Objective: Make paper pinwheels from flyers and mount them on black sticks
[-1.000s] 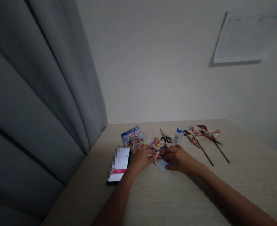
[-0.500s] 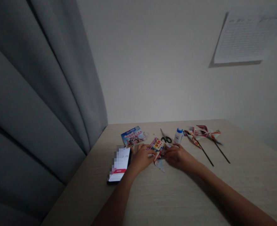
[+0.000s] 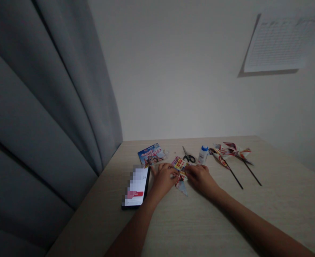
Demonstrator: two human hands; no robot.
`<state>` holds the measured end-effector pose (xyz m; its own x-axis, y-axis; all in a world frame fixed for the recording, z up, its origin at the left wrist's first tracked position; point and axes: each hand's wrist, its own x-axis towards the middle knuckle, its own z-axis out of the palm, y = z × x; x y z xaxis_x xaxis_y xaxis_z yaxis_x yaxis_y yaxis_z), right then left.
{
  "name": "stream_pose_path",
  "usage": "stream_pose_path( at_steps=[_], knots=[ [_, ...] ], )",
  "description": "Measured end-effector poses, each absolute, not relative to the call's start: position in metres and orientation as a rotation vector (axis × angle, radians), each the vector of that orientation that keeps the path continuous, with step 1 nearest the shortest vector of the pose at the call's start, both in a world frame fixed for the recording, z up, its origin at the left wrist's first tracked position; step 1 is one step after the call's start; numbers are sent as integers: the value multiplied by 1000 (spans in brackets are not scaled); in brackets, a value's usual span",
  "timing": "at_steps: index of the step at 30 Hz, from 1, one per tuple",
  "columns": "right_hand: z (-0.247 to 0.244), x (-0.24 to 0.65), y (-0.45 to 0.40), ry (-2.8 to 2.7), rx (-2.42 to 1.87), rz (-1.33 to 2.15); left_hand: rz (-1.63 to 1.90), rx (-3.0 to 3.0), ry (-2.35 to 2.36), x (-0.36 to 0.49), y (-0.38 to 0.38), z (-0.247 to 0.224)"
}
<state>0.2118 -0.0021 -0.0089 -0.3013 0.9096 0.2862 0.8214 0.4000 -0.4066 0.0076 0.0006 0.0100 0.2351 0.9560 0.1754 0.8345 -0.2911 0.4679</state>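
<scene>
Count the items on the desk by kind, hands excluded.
Pinwheels on black sticks: 2
Scissors: 1
Blue-capped white bottle: 1
Phone: 1
Blue printed leaflet: 1
Printed paper piece between the hands: 1
Total: 7

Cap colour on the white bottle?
Blue cap on the white bottle, clearest in the head view.

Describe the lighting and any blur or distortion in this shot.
Head view: dim, underexposed overall, the grey curtain in heavy shadow; the phone screen pixelated into blocks; the sheet on the wall soft, its lines unreadable, throwing a dark shadow; the printed paper scrap between the left hand and right hand small and soft; wide-lens bowing in the curtain folds.
</scene>
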Motion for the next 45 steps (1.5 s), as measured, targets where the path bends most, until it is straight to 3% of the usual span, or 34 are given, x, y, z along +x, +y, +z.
stream_pose_path(
  at_steps=[17, 45],
  knots=[
    [-2, 206, -10, -2302, -1559, 64, 591, 2285, 1631, 6, 1, 5],
    [-2, 216, -7, -2421, -1407, 63, 370, 2420, 1613, 2, 1, 10]
  ],
)
